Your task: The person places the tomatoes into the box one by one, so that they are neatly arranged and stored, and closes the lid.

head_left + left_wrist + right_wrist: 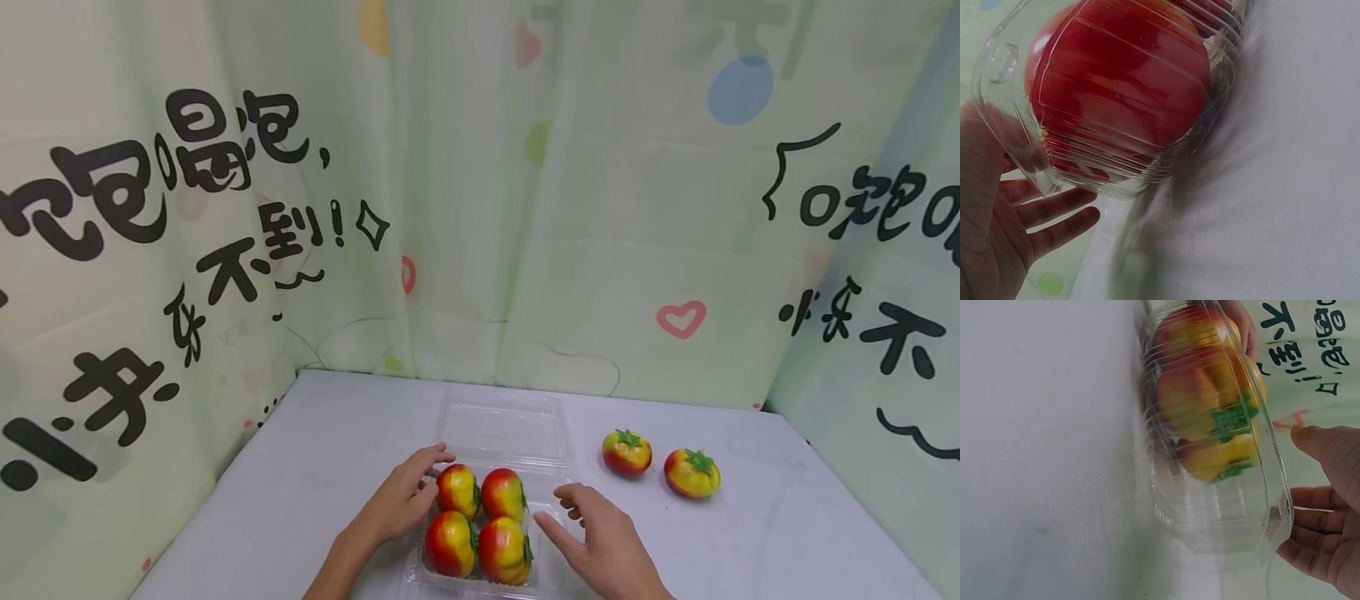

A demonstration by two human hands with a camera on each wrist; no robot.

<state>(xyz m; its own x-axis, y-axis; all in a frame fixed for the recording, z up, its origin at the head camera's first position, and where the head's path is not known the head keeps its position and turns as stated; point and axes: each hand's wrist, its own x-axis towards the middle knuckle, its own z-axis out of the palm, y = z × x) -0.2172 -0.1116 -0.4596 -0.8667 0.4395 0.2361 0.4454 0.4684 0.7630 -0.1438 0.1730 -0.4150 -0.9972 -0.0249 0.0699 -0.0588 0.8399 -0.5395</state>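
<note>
A clear plastic clamshell box (pixel 543 546) stands on the table, holding several red-and-yellow, tomato-like fruits (pixel 504 550) with green leafy tops. The fruits crowd its left part, and their tops face right. At the left side is my left hand (pixel 405 496), its fingers spread loosely by the rim and the back-left fruit. The left wrist view has that hand (pixel 1013 219) right at the clear rim. On the opposite side, my right hand (pixel 603 533) has thumb and fingers apart. In the right wrist view, its fingertips (pixel 1300 540) are at the box's rim.
The box's clear lid (pixel 502 429) lies folded open towards the back. Two loose fruits of the same kind, one red-and-yellow fruit (pixel 627 452) and one yellower fruit (pixel 692 473), sit on the white table (pixel 780 517) at right. A printed curtain (pixel 600 250) hangs around the table.
</note>
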